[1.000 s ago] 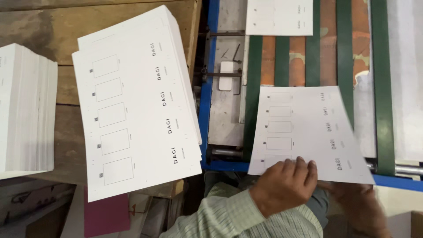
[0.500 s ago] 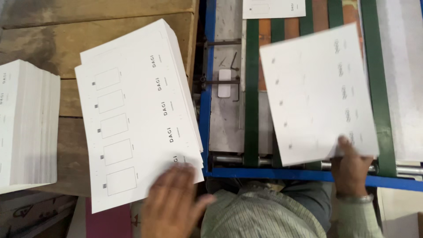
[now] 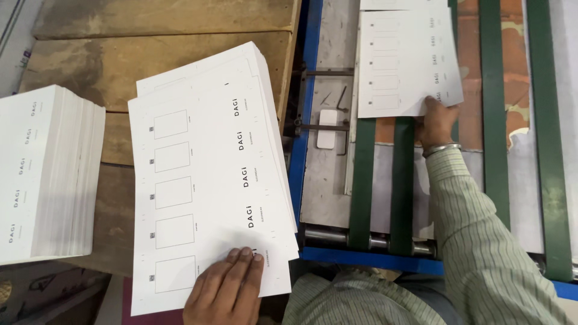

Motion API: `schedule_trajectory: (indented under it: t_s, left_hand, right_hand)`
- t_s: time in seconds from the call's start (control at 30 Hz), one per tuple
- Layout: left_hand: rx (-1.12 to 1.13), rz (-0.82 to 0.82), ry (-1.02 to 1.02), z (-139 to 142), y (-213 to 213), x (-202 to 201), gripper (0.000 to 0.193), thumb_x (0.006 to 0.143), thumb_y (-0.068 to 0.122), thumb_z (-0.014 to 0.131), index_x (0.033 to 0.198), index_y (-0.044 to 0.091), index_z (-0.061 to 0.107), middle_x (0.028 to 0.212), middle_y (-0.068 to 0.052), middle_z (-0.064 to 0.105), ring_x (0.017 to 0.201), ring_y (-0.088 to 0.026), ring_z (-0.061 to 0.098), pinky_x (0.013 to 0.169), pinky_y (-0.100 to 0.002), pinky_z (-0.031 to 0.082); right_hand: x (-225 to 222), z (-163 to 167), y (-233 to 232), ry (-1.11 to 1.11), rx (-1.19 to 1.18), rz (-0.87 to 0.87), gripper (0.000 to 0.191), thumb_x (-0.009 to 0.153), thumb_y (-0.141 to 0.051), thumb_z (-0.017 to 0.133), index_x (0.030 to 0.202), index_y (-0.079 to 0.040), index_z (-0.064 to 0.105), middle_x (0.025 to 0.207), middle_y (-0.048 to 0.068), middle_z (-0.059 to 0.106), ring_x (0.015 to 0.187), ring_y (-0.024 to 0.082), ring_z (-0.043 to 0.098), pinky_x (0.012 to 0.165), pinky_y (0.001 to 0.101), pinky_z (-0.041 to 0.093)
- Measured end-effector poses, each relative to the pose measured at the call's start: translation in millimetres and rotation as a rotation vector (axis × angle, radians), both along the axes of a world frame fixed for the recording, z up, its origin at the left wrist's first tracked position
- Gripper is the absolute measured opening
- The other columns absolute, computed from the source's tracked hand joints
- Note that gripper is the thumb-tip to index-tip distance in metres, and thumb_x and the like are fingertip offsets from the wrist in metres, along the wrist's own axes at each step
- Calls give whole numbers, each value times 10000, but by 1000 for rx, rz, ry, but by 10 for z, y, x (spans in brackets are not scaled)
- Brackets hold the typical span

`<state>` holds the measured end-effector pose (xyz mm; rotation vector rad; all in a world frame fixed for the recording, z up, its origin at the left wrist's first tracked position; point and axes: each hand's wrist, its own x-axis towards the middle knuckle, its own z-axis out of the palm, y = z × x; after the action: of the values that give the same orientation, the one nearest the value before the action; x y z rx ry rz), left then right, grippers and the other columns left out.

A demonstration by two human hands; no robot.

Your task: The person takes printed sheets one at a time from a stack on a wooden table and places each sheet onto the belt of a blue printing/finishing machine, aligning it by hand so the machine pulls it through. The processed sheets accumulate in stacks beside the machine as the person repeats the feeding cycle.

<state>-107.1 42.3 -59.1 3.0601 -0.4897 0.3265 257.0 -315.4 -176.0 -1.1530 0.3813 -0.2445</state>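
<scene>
My left hand (image 3: 226, 287) lies flat, fingers together, on the near corner of the top sheet of a fanned stack of white printed sheets (image 3: 205, 174) on a wooden table. My right hand (image 3: 437, 120), arm stretched out in a striped sleeve, presses on the near edge of a single printed sheet (image 3: 406, 57) that lies across the green belts (image 3: 364, 180) of a conveyor. Whether the fingers pinch that sheet or only push it is unclear. Another sheet (image 3: 400, 3) lies just beyond it on the belts.
A tall neat stack of white sheets (image 3: 45, 174) stands at the left of the wooden table (image 3: 150, 54). The conveyor has a blue frame (image 3: 310, 72), a grey metal bed and rollers near me. More green belts (image 3: 545, 150) run on the right.
My right hand has pushed the single sheet farther away along the belts, arm now extended. My left hand has settled flat on the fanned stack's near corner.
</scene>
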Motion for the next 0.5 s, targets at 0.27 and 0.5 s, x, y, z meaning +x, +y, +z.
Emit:
schedule_trajectory:
  t_s: [0.27, 0.5]
  left_hand:
    - [-27, 104, 47, -137, 23, 15, 331, 963, 235, 542, 1233, 114, 690, 1289, -186, 645, 1307, -335, 551, 1108, -557, 416]
    - [2, 19, 232, -129, 234, 48, 549, 917, 436, 494, 1351, 123, 615, 1298, -200, 644, 1297, -382, 561, 1076, -605, 416]
  right_hand:
    - [411, 104, 106, 171, 86, 122, 275, 1080, -113, 578, 1311, 32, 538, 1089, 143, 695, 895, 219, 744, 751, 303, 703]
    - [586, 123, 102, 159, 50, 147, 236, 1033, -89, 531, 1241, 18, 564, 1009, 125, 719, 842, 231, 754, 720, 319, 703]
